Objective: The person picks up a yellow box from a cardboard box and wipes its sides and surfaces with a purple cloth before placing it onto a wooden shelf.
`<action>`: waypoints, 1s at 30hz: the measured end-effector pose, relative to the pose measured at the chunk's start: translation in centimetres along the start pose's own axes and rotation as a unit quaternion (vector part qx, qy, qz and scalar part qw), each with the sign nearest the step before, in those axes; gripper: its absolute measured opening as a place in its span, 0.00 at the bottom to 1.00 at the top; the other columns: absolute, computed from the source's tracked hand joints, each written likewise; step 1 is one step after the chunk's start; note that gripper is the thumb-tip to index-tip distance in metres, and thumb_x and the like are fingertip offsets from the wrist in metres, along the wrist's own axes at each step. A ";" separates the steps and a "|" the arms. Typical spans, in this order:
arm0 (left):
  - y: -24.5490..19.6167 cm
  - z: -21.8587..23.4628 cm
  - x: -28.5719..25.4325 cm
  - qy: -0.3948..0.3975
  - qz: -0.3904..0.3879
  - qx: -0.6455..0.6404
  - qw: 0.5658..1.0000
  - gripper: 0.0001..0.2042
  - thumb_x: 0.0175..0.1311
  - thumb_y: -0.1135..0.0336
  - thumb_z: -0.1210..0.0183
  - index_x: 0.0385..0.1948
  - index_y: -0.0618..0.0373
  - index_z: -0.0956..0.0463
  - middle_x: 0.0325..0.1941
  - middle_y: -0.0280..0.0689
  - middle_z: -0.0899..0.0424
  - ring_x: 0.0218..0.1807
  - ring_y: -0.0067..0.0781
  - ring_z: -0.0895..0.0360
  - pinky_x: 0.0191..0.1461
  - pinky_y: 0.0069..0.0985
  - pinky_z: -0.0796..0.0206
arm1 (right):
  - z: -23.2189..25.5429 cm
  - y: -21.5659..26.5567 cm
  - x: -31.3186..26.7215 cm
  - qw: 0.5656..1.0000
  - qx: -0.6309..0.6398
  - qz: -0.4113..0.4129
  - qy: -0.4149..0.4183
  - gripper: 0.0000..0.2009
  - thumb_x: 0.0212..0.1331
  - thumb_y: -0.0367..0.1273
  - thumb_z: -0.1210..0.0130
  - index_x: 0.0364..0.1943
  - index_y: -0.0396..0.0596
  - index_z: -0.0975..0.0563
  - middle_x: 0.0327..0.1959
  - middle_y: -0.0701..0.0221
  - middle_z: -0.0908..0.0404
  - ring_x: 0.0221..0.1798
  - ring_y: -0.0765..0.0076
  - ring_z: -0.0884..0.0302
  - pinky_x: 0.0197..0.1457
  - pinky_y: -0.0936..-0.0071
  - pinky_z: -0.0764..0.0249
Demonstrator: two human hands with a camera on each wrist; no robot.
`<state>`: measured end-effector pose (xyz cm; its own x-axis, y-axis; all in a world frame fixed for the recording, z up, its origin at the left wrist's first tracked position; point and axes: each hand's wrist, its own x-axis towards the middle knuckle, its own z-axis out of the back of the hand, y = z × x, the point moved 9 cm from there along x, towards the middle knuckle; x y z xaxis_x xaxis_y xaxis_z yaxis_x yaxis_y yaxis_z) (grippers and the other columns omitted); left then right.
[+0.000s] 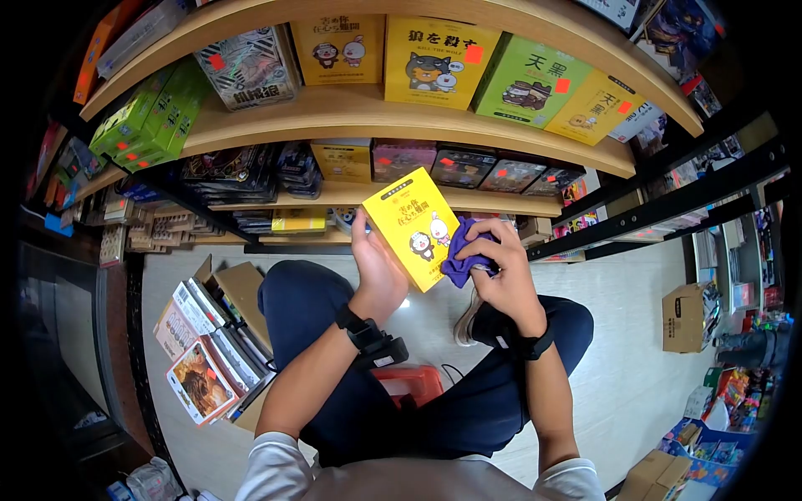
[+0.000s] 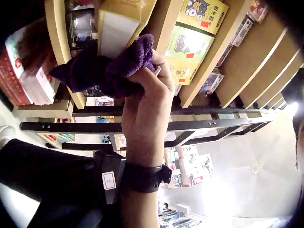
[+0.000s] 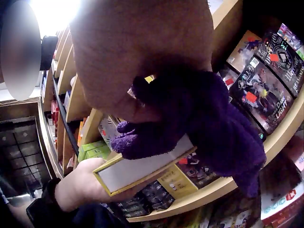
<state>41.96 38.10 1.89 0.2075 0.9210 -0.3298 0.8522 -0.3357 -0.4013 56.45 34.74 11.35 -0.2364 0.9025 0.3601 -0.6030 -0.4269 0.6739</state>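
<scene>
A yellow game box (image 1: 409, 221) with two cartoon animals on its cover is held tilted above the person's lap. The left hand (image 1: 380, 269) grips it along its left edge, thumb up the side and the other fingers hidden behind it. Bunched in the right hand (image 1: 511, 280) is a purple cloth (image 1: 461, 257), pressed to the box's right edge. In the left wrist view the right hand (image 2: 149, 102) pinches the cloth (image 2: 111, 73) against the box's pale side (image 2: 116, 33). The right wrist view shows the cloth (image 3: 213, 123) over the box's white side (image 3: 142, 168).
Wooden shelves (image 1: 359, 121) with several boxed games stand ahead. An open cardboard box (image 1: 242, 288) filled with games sits on the floor at left. A red container (image 1: 409, 382) lies between the legs. A black metal shelf frame (image 1: 660, 209) rises at right.
</scene>
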 end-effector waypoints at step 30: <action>5.3 -2.4 -1.8 0.127 0.116 0.132 0.976 0.26 0.75 0.47 0.68 0.61 0.56 0.36 0.58 0.38 0.25 0.60 0.30 0.28 0.67 0.32 0.40 | 1.1 1.1 0.0 0.994 -0.020 0.041 -0.097 0.16 0.41 0.21 0.45 0.40 0.45 0.19 0.46 0.62 0.24 0.50 0.54 0.28 0.57 0.64 0.34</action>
<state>47.23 35.15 2.39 0.5215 0.8219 -0.2293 0.6219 -0.5501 -0.5573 56.61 34.22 12.84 -0.1360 0.8349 0.5333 -0.6189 -0.4919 0.6124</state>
